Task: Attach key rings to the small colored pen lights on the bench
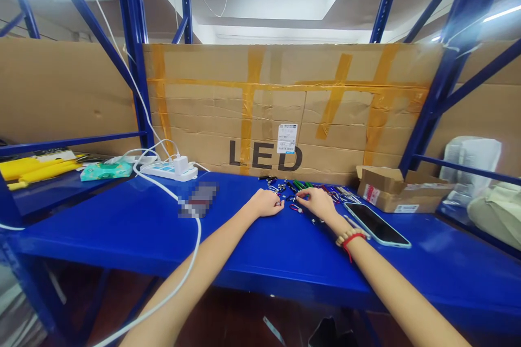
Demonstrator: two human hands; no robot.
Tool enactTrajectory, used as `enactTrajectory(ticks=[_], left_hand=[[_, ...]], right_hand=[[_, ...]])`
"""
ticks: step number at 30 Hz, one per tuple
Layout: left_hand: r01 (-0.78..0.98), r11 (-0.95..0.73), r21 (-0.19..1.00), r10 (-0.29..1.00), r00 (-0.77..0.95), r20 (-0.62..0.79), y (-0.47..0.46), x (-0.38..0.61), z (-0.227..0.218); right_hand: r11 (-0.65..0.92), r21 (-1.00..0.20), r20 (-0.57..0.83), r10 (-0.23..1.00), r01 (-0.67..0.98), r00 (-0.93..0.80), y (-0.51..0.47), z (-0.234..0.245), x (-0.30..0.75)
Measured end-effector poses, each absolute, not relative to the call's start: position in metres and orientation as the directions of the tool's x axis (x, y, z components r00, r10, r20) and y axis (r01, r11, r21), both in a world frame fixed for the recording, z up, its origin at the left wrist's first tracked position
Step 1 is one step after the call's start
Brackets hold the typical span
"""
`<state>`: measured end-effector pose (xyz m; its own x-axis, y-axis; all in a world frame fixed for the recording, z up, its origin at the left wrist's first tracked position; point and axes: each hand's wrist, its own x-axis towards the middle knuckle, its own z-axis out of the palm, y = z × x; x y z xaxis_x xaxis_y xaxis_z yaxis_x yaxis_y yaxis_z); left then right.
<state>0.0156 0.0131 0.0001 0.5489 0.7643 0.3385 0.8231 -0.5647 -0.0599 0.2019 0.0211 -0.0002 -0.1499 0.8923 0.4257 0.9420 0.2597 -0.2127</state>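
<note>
My left hand (267,203) rests over the blue tabletop (260,249), its fingers curled closed; a small reddish bit shows at the fingertips, too small to name. Just to the right, my right hand (317,202) reaches into a spread of small thin pieces (290,187) with its thumb and fingers pinched together. Whatever it pinches is too small to make out. The pieces are black, green, red and silver, some with shiny metal ends. A small red loop (296,208) lies between my two hands.
A smartphone (376,224) lies beside my right wrist, before an open cardboard box (402,188). Left are a power strip (171,171), a white cable (195,249) crossing my left arm, and a teal tissue pack (106,171). A cardboard wall (203,114) stands behind.
</note>
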Motion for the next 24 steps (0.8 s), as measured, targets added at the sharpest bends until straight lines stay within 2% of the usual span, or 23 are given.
enactTrajectory(ticks=[6,10,13,19,24], left_hand=[[0.836,-0.541,-0.092,0.776,0.539,0.328,0.014,0.019,-0.001],[0.857,-0.511,-0.073,0.792,0.502,0.348,0.016,0.02,-0.002],[0.877,-0.479,-0.031,0.814,0.457,0.357,0.018,0.021,-0.003],[0.911,-0.413,0.009,0.856,0.385,0.345,0.017,0.02,-0.002],[0.934,-0.358,0.022,0.881,0.33,0.338,0.016,0.017,0.0]], right_hand=[[0.501,-0.244,0.635,0.73,0.83,-0.254,0.016,0.004,0.191],[0.652,-0.228,0.694,0.63,0.723,-0.35,0.011,0.008,0.181],[0.702,-0.239,0.687,0.61,0.67,-0.395,0.011,0.006,0.175],[0.745,-0.344,0.69,0.614,0.571,-0.384,0.017,-0.001,0.172],[0.758,-0.345,0.714,0.595,0.553,-0.37,0.016,0.0,0.173]])
